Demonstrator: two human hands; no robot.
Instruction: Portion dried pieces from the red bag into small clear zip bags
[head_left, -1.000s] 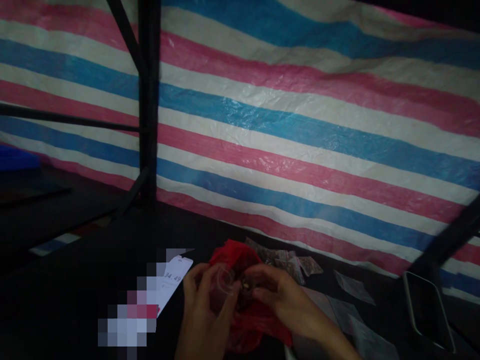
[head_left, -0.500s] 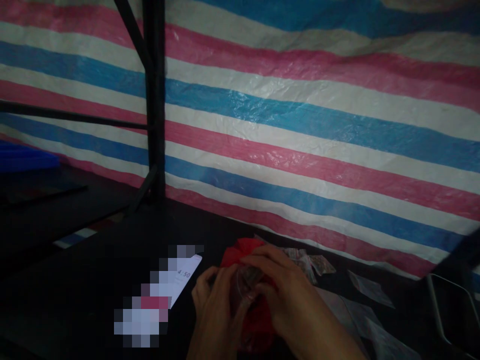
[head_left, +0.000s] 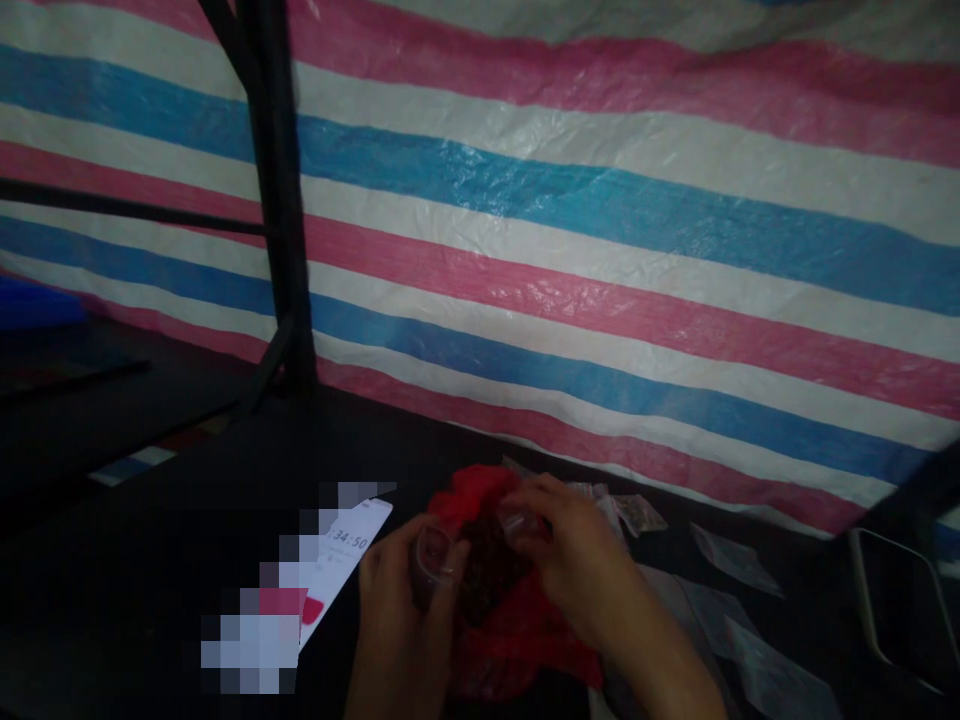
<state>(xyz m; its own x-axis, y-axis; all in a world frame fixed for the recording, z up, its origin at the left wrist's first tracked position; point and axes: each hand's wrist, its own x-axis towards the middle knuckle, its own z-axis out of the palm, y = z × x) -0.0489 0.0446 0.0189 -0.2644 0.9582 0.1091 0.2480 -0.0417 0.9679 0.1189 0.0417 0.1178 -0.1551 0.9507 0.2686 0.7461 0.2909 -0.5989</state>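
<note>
A crumpled red plastic bag [head_left: 517, 620] lies on the dark table with a dark clump of small bits [head_left: 484, 565] in its mouth. My left hand [head_left: 401, 610] is closed on a small clear plastic bag [head_left: 433, 555] at the red bag's left edge. My right hand [head_left: 581, 565] reaches over the red bag, its fingers pinched at the clump and at a bit of clear plastic [head_left: 517, 517].
A lit phone [head_left: 341, 560] lies left of my hands. Small clear bags [head_left: 731, 555], some filled, are scattered to the right. A dark phone or tray [head_left: 896, 610] sits at far right. A black metal post [head_left: 274, 190] and a striped tarpaulin [head_left: 600, 230] stand behind.
My hands have drawn apart: the left now holds the clear bag to the left, and the right has lifted off the red bag, so the dark clump shows. The camera shifted slightly.
</note>
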